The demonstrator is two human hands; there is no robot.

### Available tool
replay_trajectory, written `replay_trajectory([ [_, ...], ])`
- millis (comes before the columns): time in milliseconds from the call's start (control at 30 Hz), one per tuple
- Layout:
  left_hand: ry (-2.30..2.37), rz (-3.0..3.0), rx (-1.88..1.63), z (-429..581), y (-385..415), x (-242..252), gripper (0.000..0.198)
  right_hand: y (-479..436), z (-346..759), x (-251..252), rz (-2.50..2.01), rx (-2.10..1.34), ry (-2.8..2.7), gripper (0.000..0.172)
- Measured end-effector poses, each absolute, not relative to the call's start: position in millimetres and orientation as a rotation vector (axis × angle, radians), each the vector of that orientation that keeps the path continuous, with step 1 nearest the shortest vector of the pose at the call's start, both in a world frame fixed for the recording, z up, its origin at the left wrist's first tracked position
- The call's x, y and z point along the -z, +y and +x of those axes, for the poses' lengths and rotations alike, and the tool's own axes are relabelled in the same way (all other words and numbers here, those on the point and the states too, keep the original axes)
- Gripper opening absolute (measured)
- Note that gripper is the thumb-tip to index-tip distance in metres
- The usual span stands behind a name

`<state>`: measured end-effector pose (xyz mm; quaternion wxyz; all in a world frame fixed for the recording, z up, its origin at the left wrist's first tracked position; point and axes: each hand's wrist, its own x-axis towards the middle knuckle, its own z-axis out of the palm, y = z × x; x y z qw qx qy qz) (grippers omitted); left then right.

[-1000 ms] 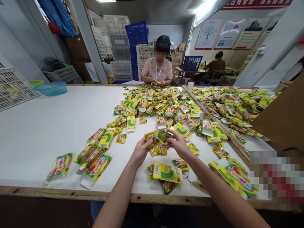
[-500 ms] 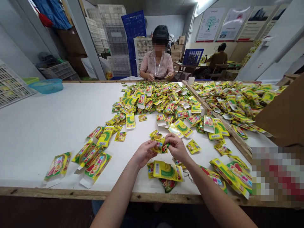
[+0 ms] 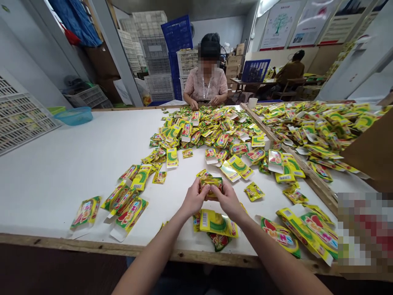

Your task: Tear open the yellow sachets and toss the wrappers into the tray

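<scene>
Over the near middle of the white table, my left hand [image 3: 195, 197] and my right hand [image 3: 227, 197] are side by side, thumbs on top. Both are closed on small green-and-yellow candy packets [image 3: 211, 182], held together between the fingers; how many I cannot tell. Just below the hands lies a flattened yellow carton [image 3: 218, 223] with a barcode, partly covering a green-and-red packet [image 3: 218, 241]. A loose yellow packet [image 3: 254, 191] rests to the right of my right hand. Another yellow packet [image 3: 204, 173] lies just beyond the hands.
A large heap of packets and cartons [image 3: 208, 127] covers the far middle. Several cartons [image 3: 130, 219] lie at left. A wooden divider [image 3: 288, 151] separates a second heap [image 3: 325, 127]. Across the table sits a person [image 3: 206, 82]. A blue basin [image 3: 74, 116] stands far left; brown cardboard [image 3: 373, 151] juts in at right.
My hands have come together, and the packets that were apart between them are now held level in both. The view has shifted slightly. The person opposite has lowered their hands toward the heap.
</scene>
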<state>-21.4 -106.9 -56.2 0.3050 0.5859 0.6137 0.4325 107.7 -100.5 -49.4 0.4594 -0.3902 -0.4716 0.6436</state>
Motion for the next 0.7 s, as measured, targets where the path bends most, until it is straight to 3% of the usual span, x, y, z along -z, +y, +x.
replay_trajectory([
  [100, 2.122, 1.744, -0.86, -44, -70, 43, 0.026, -85, 122, 53, -1.072, -1.355, -1.269, 0.037],
  [233, 2.434, 1.772, -0.662, -95, -20, 24, 0.043, -75, 129, 54, -1.126, -1.202, -1.321, 0.03],
  [333, 2.404, 1.912, -0.34, -123, -6, 21, 0.049, -78, 126, 51, -1.136, -1.232, -1.34, 0.026],
  [500, 2.291, 2.079, 0.079, -128, -5, 23, 0.043, -83, 124, 44, -1.122, -1.25, -1.328, 0.026],
  [600, 2.172, 2.205, 0.216, -122, -6, 20, 0.035, -83, 126, 41, -1.116, -1.238, -1.31, 0.029],
  [700, 2.117, 2.256, 0.245, -120, -10, 20, 0.039, -81, 129, 38, -1.136, -1.186, -1.276, 0.028],
])
